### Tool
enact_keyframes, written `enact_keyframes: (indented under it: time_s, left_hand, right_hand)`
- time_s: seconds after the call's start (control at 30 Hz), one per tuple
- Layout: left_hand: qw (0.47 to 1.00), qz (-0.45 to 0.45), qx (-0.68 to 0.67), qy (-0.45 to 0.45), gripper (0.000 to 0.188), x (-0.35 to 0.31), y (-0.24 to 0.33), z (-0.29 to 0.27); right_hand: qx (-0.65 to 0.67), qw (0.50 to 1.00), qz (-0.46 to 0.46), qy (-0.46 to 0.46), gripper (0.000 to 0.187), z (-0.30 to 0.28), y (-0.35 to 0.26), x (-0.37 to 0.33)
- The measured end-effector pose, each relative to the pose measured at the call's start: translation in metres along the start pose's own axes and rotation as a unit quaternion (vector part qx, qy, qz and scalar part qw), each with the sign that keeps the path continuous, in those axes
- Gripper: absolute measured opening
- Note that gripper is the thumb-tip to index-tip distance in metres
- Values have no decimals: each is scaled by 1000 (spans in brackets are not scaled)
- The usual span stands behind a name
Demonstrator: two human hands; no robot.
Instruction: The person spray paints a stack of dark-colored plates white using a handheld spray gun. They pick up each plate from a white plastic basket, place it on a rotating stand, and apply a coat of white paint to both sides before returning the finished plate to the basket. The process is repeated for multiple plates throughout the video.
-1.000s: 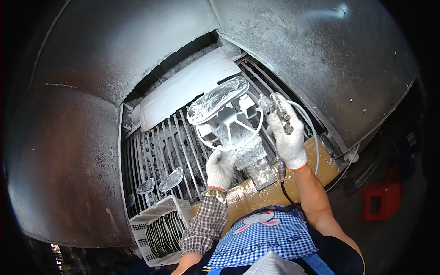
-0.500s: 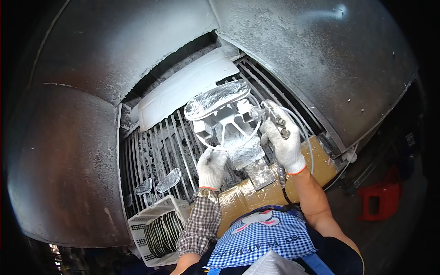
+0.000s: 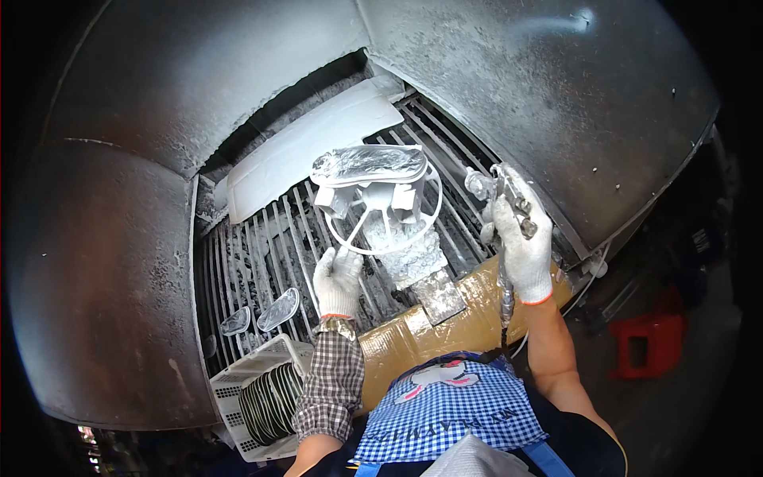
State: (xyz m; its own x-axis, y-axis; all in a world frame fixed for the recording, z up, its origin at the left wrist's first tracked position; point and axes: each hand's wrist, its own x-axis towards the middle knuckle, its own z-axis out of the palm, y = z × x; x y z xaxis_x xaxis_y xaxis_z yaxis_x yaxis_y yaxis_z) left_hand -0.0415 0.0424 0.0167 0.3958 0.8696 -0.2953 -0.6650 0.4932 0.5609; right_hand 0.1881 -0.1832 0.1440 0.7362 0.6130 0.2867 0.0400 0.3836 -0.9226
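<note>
My right hand [image 3: 520, 238], in a white knit glove, grips a metal spray gun [image 3: 509, 195] coated in pale residue, its nozzle toward the left. A long oval piece with a shiny silver face [image 3: 369, 164] rests on blocks on a white wheel-shaped turntable [image 3: 387, 251], tilted toward me. At the turntable's near left rim is my gloved left hand [image 3: 338, 280], fingers apart and reaching to the rim; whether they press on it I cannot tell. The gun is to the right of the oval piece, apart from it.
Metal bars [image 3: 278, 238] form the work surface inside a dark metal booth [image 3: 477, 71]. Two smaller silver ovals [image 3: 278, 310] lie on the left. A white plastic basket [image 3: 294, 350] holds several dark, light-rimmed pieces. Brown tape-wrapped padding [image 3: 397, 342] lines the front; a red stool [image 3: 652, 346] stands right.
The spray gun in my right hand has moved right, away from the oval piece. The turntable and piece have turned, bringing the oval closer to level. My left hand remains near the rim.
</note>
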Motion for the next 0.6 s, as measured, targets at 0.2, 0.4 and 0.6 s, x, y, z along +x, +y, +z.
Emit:
enact_keyframes:
  time_s: [0.2, 0.4, 0.6]
  left_hand:
    - [997, -73, 13, -25, 15, -23, -51, 8]
    - [992, -118, -1, -44, 40, -41, -72, 27]
    - [990, -114, -9, -87, 47, -37, -64, 23]
  right_hand:
    - [6, 998, 51, -45, 50, 6, -20, -23]
    - [51, 997, 52, 5, 48, 12, -21, -26]
    - [-8, 996, 38, -82, 47, 11, -15, -33]
